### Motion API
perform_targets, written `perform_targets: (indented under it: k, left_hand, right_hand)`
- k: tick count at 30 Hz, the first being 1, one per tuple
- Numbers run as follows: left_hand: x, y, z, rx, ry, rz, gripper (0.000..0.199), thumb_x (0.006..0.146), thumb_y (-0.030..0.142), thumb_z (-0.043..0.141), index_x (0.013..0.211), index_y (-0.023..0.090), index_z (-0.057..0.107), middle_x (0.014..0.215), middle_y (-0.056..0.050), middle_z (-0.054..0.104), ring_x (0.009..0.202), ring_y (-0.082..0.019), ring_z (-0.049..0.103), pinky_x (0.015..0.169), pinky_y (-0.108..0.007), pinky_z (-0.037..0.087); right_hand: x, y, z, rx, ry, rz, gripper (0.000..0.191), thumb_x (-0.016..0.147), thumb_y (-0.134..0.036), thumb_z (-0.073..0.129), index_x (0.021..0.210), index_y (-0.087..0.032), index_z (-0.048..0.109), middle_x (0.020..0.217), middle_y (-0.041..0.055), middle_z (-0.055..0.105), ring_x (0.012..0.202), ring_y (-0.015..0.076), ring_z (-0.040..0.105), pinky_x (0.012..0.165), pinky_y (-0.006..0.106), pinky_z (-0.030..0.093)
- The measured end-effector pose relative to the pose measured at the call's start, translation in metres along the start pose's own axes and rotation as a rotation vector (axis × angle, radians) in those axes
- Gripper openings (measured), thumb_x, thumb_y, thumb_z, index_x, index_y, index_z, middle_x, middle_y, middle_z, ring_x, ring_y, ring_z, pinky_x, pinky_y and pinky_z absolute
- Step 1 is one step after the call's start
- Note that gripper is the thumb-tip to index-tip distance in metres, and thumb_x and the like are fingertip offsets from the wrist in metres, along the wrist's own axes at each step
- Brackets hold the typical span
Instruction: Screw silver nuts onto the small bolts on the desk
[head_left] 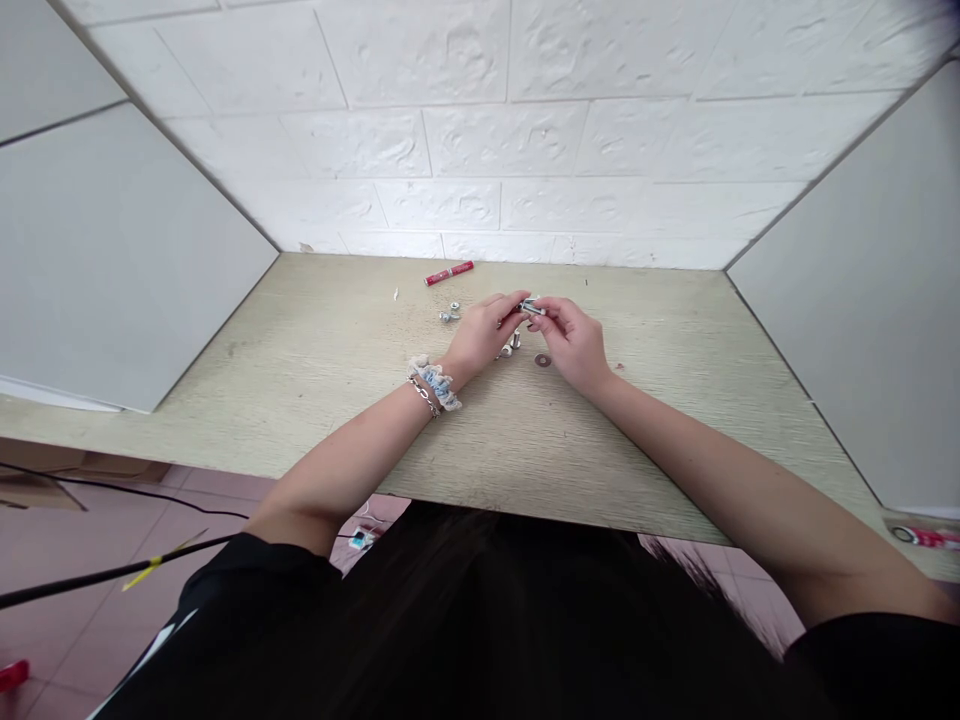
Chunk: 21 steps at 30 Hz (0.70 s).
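Note:
Above the middle of the pale wooden table (345, 330), my left hand (487, 332) and my right hand (574, 342) meet fingertip to fingertip. Pinched between them is a small shiny metal bolt (533, 308), its far end partly covered by the left fingers. Just below, bolts (515, 342) lie on the table, partly hidden by my left hand. A flat grey washer (543, 360) rests beside my right hand. Left of my left hand sit more small metal pieces (449, 313), which look like a nut and bolts.
A red marker-like tube (449, 273) lies near the white brick wall (465, 140). Grey panels stand at the left (127, 250) and right (862, 290). Another red-and-white tube (926, 537) is at the far right. A black cable (127, 490) hangs over the floor at lower left.

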<state>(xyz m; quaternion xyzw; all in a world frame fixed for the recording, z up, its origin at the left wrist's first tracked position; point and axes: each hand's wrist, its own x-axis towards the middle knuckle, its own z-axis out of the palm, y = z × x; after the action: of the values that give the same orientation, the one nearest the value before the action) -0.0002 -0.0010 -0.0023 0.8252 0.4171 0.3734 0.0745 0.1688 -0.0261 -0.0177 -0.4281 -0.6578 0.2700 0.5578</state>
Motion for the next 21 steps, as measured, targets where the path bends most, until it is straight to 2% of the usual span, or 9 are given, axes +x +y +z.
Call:
perform_targets:
  k: [5,9,17,21]
  left_hand:
    - [-0.0001,0.0007,-0.0004,-0.023,0.0,0.0,0.031,0.097,0.026,0.058,0.124,0.015,0.067,0.101,-0.008,0.074,0.091,-0.014,0.067,0.085,-0.025,0.051]
    - [-0.0003,-0.0004,0.0008,-0.02,-0.002,0.014,0.029,0.097,0.026,0.058,0.124,0.017,0.067,0.1,-0.006,0.074,0.09,-0.013,0.067,0.083,-0.024,0.051]
    - [0.0002,0.0013,-0.0007,-0.036,0.004,0.008,0.03,0.096,0.023,0.06,0.123,0.015,0.068,0.098,-0.007,0.075,0.09,-0.014,0.068,0.084,-0.024,0.052]
    - [0.0002,0.0032,-0.002,-0.037,-0.012,-0.009,0.03,0.096,0.022,0.06,0.124,0.017,0.068,0.097,-0.006,0.075,0.088,-0.014,0.067,0.084,-0.025,0.053]
  right_hand:
    - [-0.0006,0.0022,0.0002,-0.006,0.025,-0.057,0.019,0.087,-0.036,0.062,0.1,-0.023,0.067,0.101,0.0036,0.075,0.093,0.0195,0.072,0.089,0.041,0.059]
    - [-0.0008,0.0021,0.0007,-0.036,0.052,-0.063,0.018,0.087,-0.038,0.063,0.096,-0.023,0.068,0.1,0.004,0.076,0.094,0.0206,0.072,0.089,0.042,0.059]
    - [-0.0017,0.0008,0.0005,0.073,0.024,0.04,0.035,0.085,-0.052,0.066,0.104,-0.022,0.067,0.087,0.0015,0.075,0.078,0.0177,0.073,0.08,0.039,0.061]
    - [-0.0005,-0.0021,0.0005,0.085,0.016,0.062,0.048,0.085,-0.067,0.061,0.103,-0.022,0.067,0.08,-0.0003,0.073,0.071,0.0158,0.072,0.079,0.037,0.061]
